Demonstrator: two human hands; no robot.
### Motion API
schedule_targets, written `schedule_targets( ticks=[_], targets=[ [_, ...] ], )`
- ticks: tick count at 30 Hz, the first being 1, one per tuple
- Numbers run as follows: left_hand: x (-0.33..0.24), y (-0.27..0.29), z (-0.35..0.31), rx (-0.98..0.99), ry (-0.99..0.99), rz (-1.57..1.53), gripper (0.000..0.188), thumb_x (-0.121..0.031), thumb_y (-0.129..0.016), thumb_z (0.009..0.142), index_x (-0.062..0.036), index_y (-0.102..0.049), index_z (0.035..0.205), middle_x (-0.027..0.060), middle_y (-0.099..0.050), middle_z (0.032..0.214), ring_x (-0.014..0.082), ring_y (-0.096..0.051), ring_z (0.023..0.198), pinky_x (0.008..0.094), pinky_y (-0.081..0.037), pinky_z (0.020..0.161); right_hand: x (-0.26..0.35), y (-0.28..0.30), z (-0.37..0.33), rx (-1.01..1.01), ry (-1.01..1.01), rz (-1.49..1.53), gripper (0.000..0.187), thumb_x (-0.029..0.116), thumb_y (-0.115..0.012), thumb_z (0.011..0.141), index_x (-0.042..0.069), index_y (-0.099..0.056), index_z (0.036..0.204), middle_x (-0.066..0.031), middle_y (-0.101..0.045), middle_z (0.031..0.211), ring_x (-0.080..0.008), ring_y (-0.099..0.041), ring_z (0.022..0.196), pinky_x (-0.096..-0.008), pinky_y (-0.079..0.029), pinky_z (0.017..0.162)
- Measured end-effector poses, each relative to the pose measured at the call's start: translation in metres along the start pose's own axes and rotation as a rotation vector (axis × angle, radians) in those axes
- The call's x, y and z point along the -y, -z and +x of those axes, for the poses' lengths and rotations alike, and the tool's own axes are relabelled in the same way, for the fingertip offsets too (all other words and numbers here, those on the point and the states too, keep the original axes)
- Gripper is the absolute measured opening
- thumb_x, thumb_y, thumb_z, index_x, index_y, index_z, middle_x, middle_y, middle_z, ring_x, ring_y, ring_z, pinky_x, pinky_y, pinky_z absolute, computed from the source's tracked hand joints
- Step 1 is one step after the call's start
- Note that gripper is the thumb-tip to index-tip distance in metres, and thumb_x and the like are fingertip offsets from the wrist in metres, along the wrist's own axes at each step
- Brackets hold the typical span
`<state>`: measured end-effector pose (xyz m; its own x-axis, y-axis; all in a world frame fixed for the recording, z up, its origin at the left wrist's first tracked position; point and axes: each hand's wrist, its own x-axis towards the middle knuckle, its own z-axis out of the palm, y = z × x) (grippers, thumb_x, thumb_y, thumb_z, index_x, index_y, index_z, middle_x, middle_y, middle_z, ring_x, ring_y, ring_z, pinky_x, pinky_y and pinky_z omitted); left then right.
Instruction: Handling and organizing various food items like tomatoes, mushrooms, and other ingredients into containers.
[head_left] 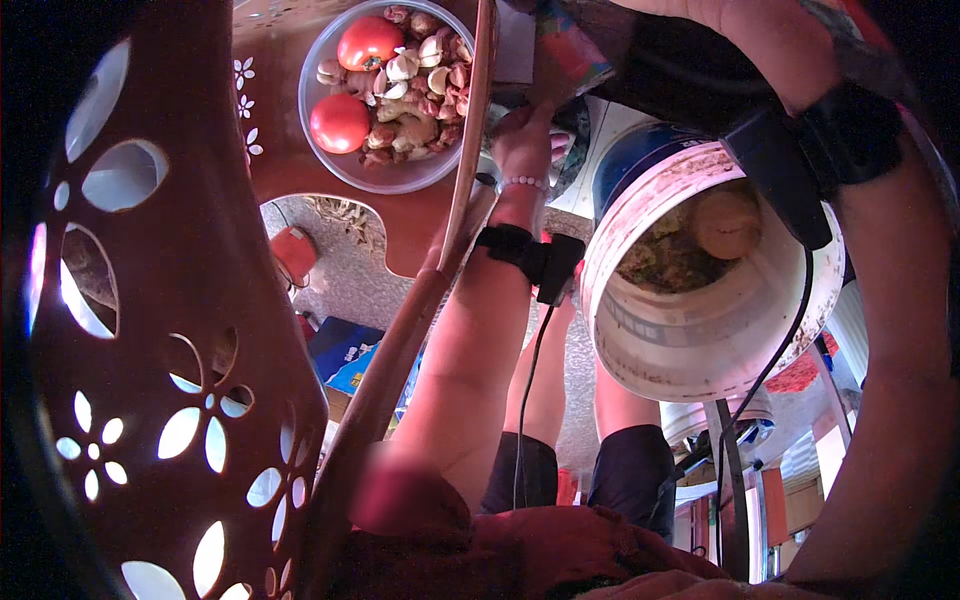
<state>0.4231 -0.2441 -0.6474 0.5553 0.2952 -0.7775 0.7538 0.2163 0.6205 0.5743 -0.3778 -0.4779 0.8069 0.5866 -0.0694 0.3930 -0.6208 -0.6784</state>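
Note:
My left hand (524,148), with a pale bead bracelet and a black strapped device at the wrist, reaches in at upper centre. Its fingers are partly hidden, beside a dark round thing (574,150) and below a multicoloured package (578,52). What it touches I cannot make out. My right hand (725,14) is at the top edge, its fingers cut off or in shadow. Below the right forearm, a white bucket (640,345) is seen mouth-on, its wall smeared. Inside are greenish-brown scraps and a round tan piece (727,222).
A clear round bowl (312,160) of tomatoes, garlic and ginger sits on a brown plastic surface at upper left. A brown plastic panel with flower cut-outs (200,300) fills the left. A cable (790,350) hangs across the bucket. A blue box (345,350) lies below.

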Motion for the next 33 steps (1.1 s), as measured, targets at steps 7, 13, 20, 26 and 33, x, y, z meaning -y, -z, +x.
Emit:
schedule_targets(
  ticks=[7,13,20,26,33],
  targets=[
    [-0.002,0.009,0.013,0.017,0.038,0.042,0.047,-0.024,-0.069,0.074,0.0069,-0.050,0.104,0.0121,-0.061,0.085,0.0185,-0.062,0.060,0.0264,-0.050,0.044,-0.008,-0.005,0.007,0.022,0.018,0.108,0.028,0.018,-0.055,0.083,0.001,-0.058,0.105,-0.0154,-0.063,0.089,-0.0243,-0.060,0.083,-0.0326,-0.046,0.074],
    [0.001,-0.004,0.004,0.083,0.027,-0.238,0.029,-0.017,-0.062,0.080,-0.0004,-0.054,0.103,0.0107,-0.063,0.089,0.0203,-0.064,0.068,0.0304,-0.054,0.053,-0.019,0.017,-0.014,0.056,-0.027,-0.141,0.029,0.016,-0.056,0.080,0.000,-0.058,0.104,-0.0166,-0.063,0.093,-0.0272,-0.060,0.086,-0.0334,-0.046,0.075],
    [0.019,0.022,-0.001,-0.008,-0.112,-0.265,0.027,-0.010,-0.053,0.084,-0.0031,-0.048,0.109,0.0102,-0.060,0.096,0.0225,-0.061,0.076,0.0365,-0.053,0.053,-0.059,0.017,-0.021,0.114,-0.411,-0.178,0.027,0.018,-0.059,0.077,0.003,-0.061,0.099,-0.0155,-0.063,0.091,-0.0266,-0.060,0.087,-0.0351,-0.045,0.076],
    [0.034,0.031,0.000,-0.171,-0.053,-0.337,0.034,-0.011,-0.049,0.084,-0.0099,-0.041,0.117,0.0107,-0.056,0.100,0.0246,-0.059,0.076,0.0427,-0.054,0.054,-0.067,0.012,-0.027,0.211,-0.479,-0.199,0.027,0.017,-0.060,0.077,0.003,-0.062,0.100,-0.0149,-0.064,0.093,-0.0269,-0.060,0.088,-0.0355,-0.046,0.077],
    [0.037,0.034,-0.020,-0.042,-0.072,-0.312,0.048,-0.016,-0.051,0.085,-0.0125,-0.031,0.129,0.0115,-0.054,0.107,0.0266,-0.059,0.086,0.0417,-0.055,0.059,-0.061,0.012,-0.021,0.246,-0.461,-0.081,0.033,0.018,-0.063,0.076,0.002,-0.059,0.105,-0.0139,-0.063,0.092,-0.0242,-0.060,0.087,-0.0333,-0.046,0.077]
  ],
)
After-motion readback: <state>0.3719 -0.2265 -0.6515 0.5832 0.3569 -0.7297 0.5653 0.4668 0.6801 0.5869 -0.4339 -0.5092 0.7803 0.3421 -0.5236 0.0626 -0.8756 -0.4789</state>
